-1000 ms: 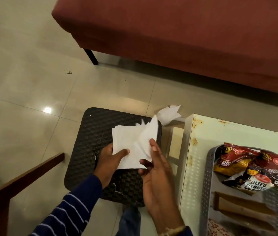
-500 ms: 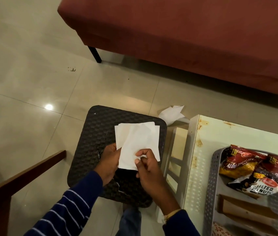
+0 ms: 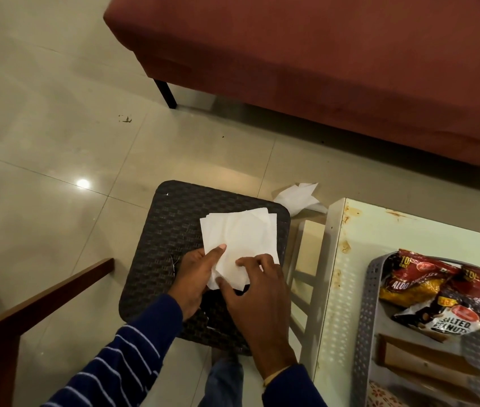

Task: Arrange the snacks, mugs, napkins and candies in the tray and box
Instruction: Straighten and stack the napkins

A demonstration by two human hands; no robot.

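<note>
**Inspector A:** Since the earlier frame the loose top sheet has come down flat on the stack of white paper napkins [image 3: 240,242], and the right hand [image 3: 257,301] has moved from the stack's right edge onto its near corner.

**Inspector B:** Confirmed. The left hand [image 3: 194,279] has kept its place at the stack's near left corner. State of the fingers?

**Inspector A:** Left thumb lies on top of the napkins, remaining fingers hidden beneath; it grips the stack. Right fingers [image 3: 250,261] are bent, tips pressing the top sheet, thumb against the lower edge; it pinches that corner.

**Inspector B:** Position of the stack?

**Inspector A:** Held over the dark woven square stool [image 3: 168,245]; whether it touches the stool I cannot tell. The far half projects beyond both hands.

**Inspector B:** Other items?

**Inspector A:** One crumpled white napkin [image 3: 297,198] on the tiled floor [image 3: 56,142], between stool and pale green tabletop [image 3: 409,239]. On the tabletop, a grey perforated tray [image 3: 366,318] holding red snack packets [image 3: 414,277] and a salted peanuts packet [image 3: 450,321].
</note>
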